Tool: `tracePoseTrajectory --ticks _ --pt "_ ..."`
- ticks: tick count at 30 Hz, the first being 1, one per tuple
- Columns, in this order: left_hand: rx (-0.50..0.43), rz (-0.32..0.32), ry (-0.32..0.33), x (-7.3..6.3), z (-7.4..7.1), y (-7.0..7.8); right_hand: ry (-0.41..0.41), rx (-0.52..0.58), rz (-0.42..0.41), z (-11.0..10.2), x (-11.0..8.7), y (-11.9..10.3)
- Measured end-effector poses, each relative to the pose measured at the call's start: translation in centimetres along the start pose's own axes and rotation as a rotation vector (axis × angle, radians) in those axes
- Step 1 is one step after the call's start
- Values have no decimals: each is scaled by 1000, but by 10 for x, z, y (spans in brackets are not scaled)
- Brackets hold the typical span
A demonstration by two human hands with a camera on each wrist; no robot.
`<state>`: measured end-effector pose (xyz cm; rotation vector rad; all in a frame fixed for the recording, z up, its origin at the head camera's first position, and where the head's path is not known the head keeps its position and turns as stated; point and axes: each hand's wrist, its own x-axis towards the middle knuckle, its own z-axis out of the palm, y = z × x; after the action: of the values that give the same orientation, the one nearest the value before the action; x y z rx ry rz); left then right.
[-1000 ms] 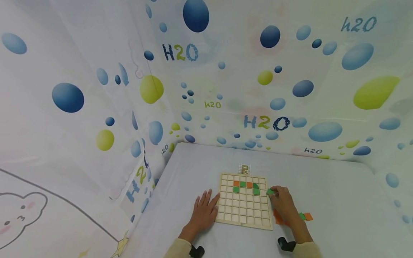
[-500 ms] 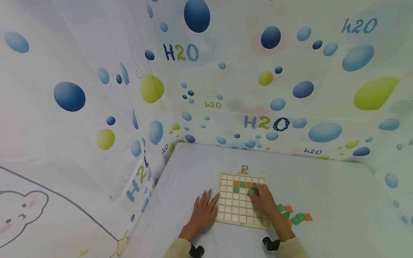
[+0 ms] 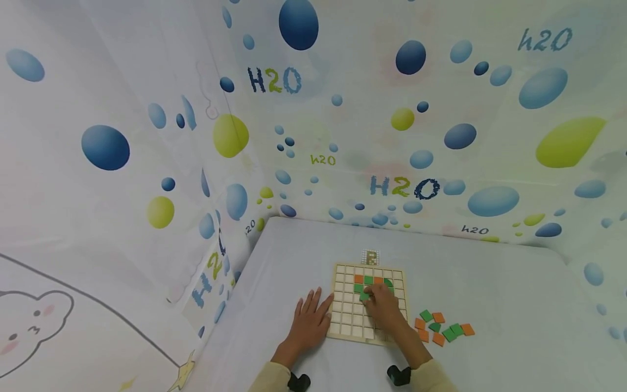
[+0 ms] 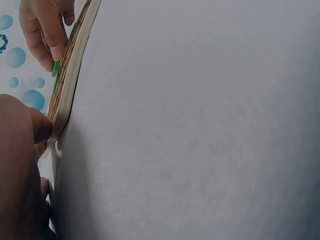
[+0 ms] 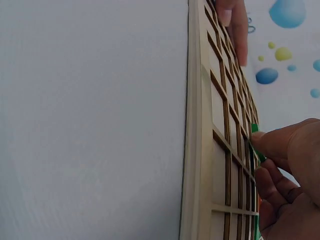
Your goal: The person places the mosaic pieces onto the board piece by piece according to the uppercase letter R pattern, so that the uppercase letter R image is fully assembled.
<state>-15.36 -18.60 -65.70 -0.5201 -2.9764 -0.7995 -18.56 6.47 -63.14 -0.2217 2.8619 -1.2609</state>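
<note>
White sheeting (image 3: 352, 130) is rising across the back, blue and lime bubbles (image 3: 297, 24) are drifting over it, and "H2O" lettering (image 3: 274, 80) is popping up between them! Over left, a cartoon animal face (image 3: 29, 340) is peeking out, a yellow star (image 3: 185, 373) is trailing nearby, and the pale counter (image 3: 514, 294) is stretching below.

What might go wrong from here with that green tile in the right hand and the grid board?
The green tile pinched by the right hand might settle askew across the small cells of the grid board. That hand, hovering close over the placed tiles, could nudge one. With the left hand only at the board's edge, a push might shift the board.
</note>
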Motion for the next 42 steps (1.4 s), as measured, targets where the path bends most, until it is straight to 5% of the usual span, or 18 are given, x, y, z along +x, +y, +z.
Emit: tracePoseTrajectory --ticks 17,29,42 --pt "-35 28 8 -2 -12 10 22 -72 -67 9 -1 -11" --pt "-29 26 42 -1 -6 6 5 -52 -88 9 -1 -13" --pt "17 5 -29 -2 -20 16 19 -53 -101 8 -3 -14"
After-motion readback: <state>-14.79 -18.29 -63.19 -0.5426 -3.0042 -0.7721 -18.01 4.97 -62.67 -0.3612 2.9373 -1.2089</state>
